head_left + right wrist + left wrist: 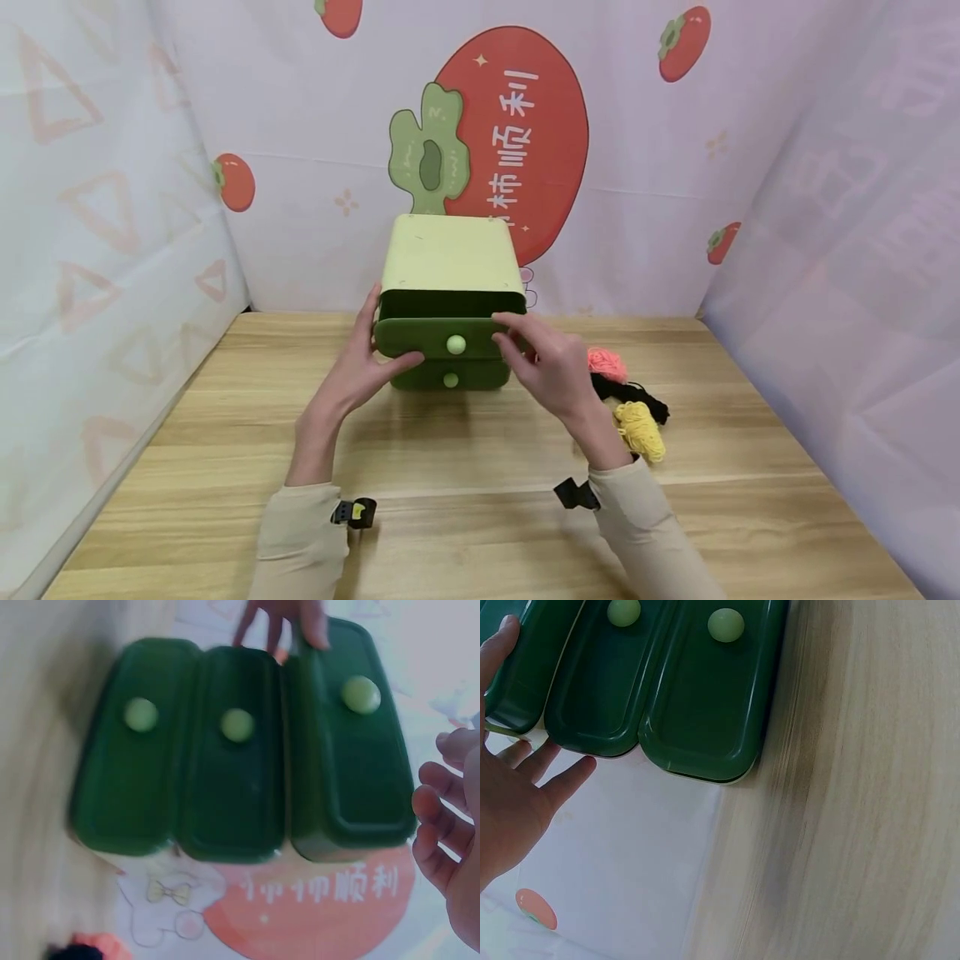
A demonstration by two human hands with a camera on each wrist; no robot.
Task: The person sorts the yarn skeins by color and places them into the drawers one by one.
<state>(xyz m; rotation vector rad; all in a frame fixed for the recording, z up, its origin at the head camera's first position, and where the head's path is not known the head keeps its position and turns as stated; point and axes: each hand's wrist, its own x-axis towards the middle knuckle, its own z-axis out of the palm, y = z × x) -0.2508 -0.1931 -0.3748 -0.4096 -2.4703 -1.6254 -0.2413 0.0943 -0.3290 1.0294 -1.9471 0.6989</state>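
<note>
A small cabinet (453, 250) with a pale cream-green top stands on the table. Its top drawer (480, 340), dark green with a round light-green knob (456, 344), is pulled partly out, leaving a dark gap above its front. Two lower drawers, a middle one (232, 791) and a bottom one (131, 791), sit closed. My left hand (356, 371) is at the drawer's left end, thumb across the front and straight fingers along the cabinet's side. Beside the right end of the drawer front hovers my right hand (551, 367), its fingers loosely bent and holding nothing.
Right of the cabinet lie pink yarn (607, 364), black yarn (637, 398) and yellow yarn (640, 432), partly behind the right forearm. A printed cloth (300, 242) hangs behind and at both sides of the wooden table (465, 475).
</note>
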